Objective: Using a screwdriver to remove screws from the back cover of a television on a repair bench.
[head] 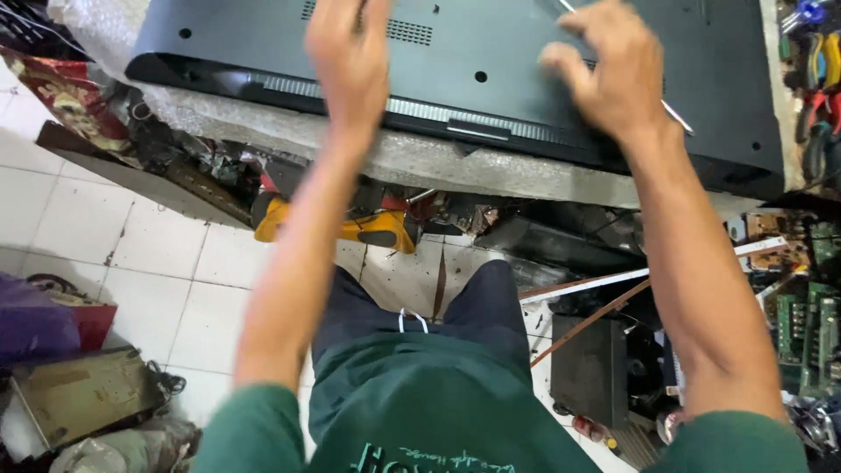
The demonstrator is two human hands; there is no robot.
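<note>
White floor tiles (158, 263) lie below the bench (420, 158). On the dark television back (491, 52), the left hand (349, 52) rests spread flat; the right hand (609, 70) pinches a thin metal tool (676, 116).

The floor (158, 263) is laid with white tiles, stained and grimy along the joints. On the near left sit a purple bag (31, 320) and a worn brown box (83, 394), while a yellow power tool (337, 226) lies under the far workbench edge (420, 158). To the right, green circuit boards (806, 328) and a dark metal box (591, 368) crowd the floor.
</note>
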